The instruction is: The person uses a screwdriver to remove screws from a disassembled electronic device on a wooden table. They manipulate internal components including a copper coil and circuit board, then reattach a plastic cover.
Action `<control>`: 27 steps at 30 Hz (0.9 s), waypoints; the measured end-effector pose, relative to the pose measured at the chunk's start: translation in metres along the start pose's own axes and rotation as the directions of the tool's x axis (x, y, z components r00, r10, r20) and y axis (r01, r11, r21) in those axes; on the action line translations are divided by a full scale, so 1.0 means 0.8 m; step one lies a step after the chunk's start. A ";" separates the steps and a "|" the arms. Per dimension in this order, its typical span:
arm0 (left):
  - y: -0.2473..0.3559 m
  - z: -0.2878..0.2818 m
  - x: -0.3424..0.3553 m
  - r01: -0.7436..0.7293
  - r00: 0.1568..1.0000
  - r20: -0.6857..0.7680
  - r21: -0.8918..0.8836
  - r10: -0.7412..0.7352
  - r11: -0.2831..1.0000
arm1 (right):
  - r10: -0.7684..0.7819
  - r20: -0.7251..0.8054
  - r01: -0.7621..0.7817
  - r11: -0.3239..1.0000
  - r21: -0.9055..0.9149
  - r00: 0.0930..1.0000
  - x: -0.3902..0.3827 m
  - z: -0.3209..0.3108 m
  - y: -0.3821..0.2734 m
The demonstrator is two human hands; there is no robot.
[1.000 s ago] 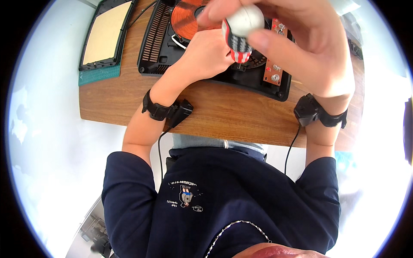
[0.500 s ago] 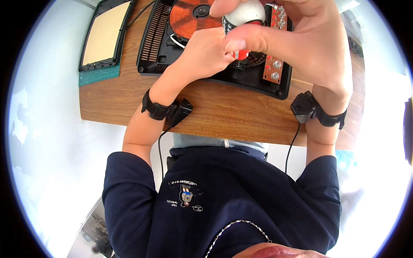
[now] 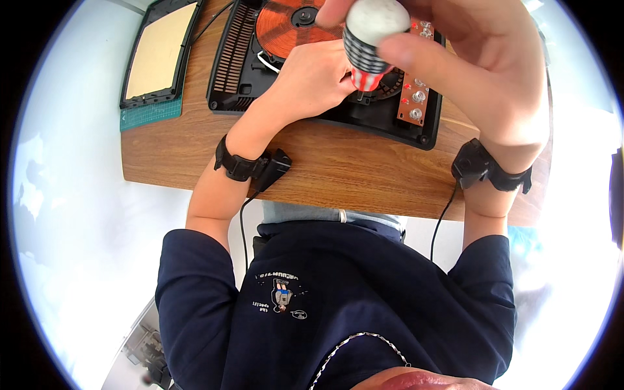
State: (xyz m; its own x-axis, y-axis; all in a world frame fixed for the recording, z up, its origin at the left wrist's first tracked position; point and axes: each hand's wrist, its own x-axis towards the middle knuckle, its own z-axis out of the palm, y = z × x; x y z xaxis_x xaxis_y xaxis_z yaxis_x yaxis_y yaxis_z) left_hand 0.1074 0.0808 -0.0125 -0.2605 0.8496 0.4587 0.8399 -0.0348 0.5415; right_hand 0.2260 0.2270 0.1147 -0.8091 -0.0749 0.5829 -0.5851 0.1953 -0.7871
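A screwdriver stands nearly upright, with a white rounded top, a black-and-white grip and a red-and-white lower part. Around its upper handle, the thumb and fingers of my right hand are closed. My left hand is curled low beside the handle's red end; its fingertips are hidden, so what they hold cannot be made out. The screwdriver's thin shaft points down into the black housing of an opened induction cooker. A round copper coil sits inside the housing, partly covered by my hands.
Right of the screwdriver, a brown circuit board with several springs lies in the housing. A black-framed panel rests on a green cutting mat at the left of the wooden table. Cabled black devices are strapped to both wrists.
My right hand has shifted right, and its thumb has moved up and right along the screwdriver, uncovering more of the handle. The screwdriver's top has tilted right. My left hand has stayed put.
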 end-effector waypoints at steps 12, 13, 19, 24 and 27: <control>-0.019 0.006 -0.002 -0.052 0.998 0.038 0.071 0.049 0.996 | -0.048 0.153 0.052 0.998 -0.024 0.987 0.010 -0.011 -0.013; -0.019 0.007 -0.001 -0.039 0.999 0.037 0.083 0.036 0.996 | -0.087 0.118 0.085 0.996 0.021 0.989 0.010 -0.005 -0.006; -0.005 -0.001 -0.008 0.109 0.989 0.099 0.006 -0.109 0.994 | -0.072 0.115 0.081 0.994 -0.078 0.991 0.011 -0.015 0.033; -0.016 0.004 -0.001 0.150 0.978 0.141 0.045 -0.155 0.988 | -0.143 0.129 0.113 0.970 0.215 0.981 0.010 -0.008 0.033; -0.002 0.000 -0.004 0.000 0.999 -0.042 0.033 0.001 0.999 | -0.186 0.176 0.170 0.980 0.102 0.967 0.014 -0.011 0.031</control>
State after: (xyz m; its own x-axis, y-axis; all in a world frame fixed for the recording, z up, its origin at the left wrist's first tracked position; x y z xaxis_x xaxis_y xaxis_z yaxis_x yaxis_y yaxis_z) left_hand 0.1070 0.0781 -0.0147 -0.2794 0.8266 0.4885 0.8552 -0.0171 0.5180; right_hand 0.2027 0.2392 0.1037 -0.6831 -0.2803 0.6744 -0.7165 0.0786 -0.6931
